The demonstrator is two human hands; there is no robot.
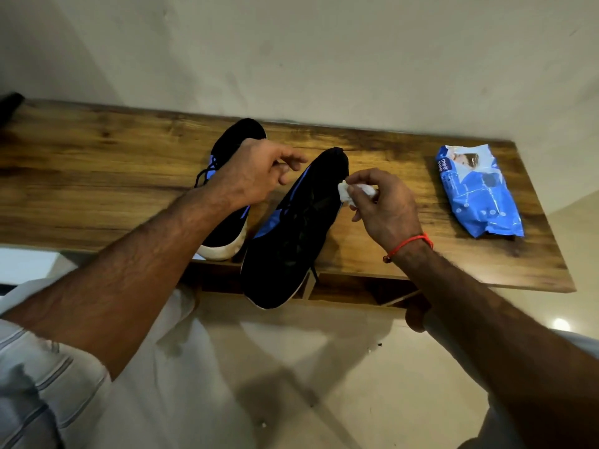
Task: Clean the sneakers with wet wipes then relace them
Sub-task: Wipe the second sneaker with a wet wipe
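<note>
Wooden desk (97,176) carried both black sneakers (291,228) at frame centre. Right hand (385,209) fingers pinched a crumpled wet wipe (351,192) against the soft, light upper; left hand (256,176) hovered open-fingered.

Wooden shelf (97,176) against pale wall (324,53), above tiled floor (291,384).

Both sneakers (291,228) black with blue panels (soles white); wipe (353,192) white; pack (479,192) blue; worktop (97,176) brown-grained; wrist thread (408,244) red.
</note>
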